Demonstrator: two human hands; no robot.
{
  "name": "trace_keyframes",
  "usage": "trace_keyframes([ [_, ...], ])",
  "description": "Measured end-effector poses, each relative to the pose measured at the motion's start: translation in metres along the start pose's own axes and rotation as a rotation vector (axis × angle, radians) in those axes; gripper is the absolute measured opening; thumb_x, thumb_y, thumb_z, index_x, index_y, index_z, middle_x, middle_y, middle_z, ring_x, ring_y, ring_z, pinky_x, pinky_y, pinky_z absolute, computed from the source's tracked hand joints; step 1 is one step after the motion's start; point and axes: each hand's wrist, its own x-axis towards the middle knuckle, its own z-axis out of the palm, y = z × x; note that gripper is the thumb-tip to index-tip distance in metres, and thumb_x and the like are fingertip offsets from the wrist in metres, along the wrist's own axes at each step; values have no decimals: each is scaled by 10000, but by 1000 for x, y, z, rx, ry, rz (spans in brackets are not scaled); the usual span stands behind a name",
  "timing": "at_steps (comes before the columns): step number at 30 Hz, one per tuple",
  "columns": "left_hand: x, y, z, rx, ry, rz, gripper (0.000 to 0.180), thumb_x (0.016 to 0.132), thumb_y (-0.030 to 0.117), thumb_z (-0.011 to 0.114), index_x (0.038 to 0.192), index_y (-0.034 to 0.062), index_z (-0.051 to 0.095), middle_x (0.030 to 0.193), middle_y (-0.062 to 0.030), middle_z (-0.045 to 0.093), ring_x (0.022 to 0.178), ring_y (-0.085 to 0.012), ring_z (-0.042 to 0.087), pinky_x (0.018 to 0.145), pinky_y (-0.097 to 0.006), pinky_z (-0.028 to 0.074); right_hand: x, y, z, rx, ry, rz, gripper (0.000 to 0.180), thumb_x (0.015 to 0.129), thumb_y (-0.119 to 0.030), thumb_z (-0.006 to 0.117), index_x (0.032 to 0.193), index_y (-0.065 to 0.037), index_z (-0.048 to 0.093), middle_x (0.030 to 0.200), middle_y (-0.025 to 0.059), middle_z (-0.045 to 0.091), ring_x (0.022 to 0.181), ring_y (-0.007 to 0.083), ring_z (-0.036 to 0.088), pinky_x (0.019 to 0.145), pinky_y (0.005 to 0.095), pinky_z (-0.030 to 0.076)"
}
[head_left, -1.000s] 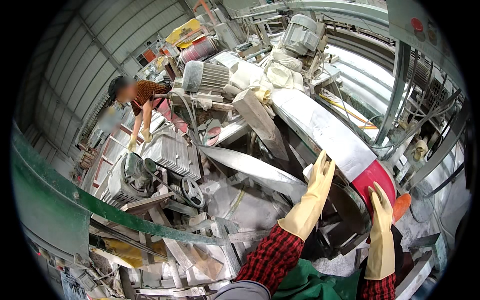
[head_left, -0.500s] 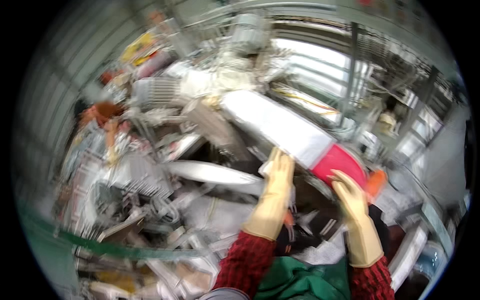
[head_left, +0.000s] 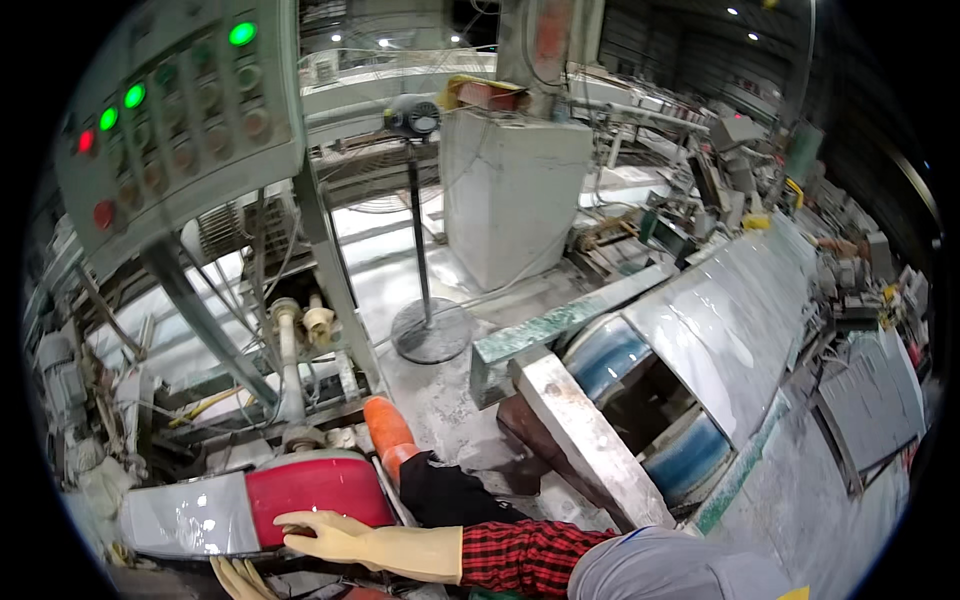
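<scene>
A long panel [head_left: 190, 515], glossy white with a red rounded end, lies at the lower left. On its red end, at the near edge, rests my right hand [head_left: 325, 538] in a cream rubber glove, fingers stretched out and somewhat apart. My left hand [head_left: 240, 580], in a matching glove, shows only its spread fingers below the panel's near edge; the rest is cut off by the frame. Right of the red end stands an orange rounded object [head_left: 390, 428], with black cloth [head_left: 455, 493] beside it. A red-and-black checked sleeve covers my right forearm.
A control box [head_left: 180, 110] with lit green and red lamps is at upper left. A stand with a motor-like head [head_left: 412, 117] rises from the floor near a pale cabinet [head_left: 515, 190]. To the right are a metal-framed chute with blue rollers [head_left: 690, 455] and a scrap heap [head_left: 870, 390].
My view has swung right, from the scrap pile to the control box, stand and chute. Both hands stay by the panel, now at the lower left of the picture.
</scene>
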Motion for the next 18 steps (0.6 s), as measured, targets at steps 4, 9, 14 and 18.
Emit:
trace_keyframes([
  [4,-17,9,16,58,-15,18,619,996,345,528,1506,47,341,1566,-165,332,1432,-356,354,1188,-450,320,1,9,-5,36,11,2,502,914,-335,594,1351,-89,566,1180,141,684,1132,290,635,975,390,478],
  [9,-20,8,20,71,-34,25,631,1003,379,506,1520,67,322,1593,-160,287,1459,-366,300,1212,-461,264,4,13,-8,73,-24,-25,499,939,-307,589,1374,-70,535,1215,160,671,1174,291,619,1016,388,458],
  [14,-10,-1,13,53,-32,53,651,997,382,532,1526,73,312,1586,-168,297,1450,-384,306,1204,-476,276,7,13,-6,38,3,2,480,931,-284,593,1355,-65,548,1180,158,683,1138,297,635,998,385,468],
  [18,-6,-5,7,72,-16,86,649,1003,378,540,1506,29,324,1571,-201,305,1422,-378,355,1179,-480,327,6,13,-5,25,16,-49,462,929,-274,588,1343,-71,560,1122,143,698,1072,303,650,951,388,485],
])
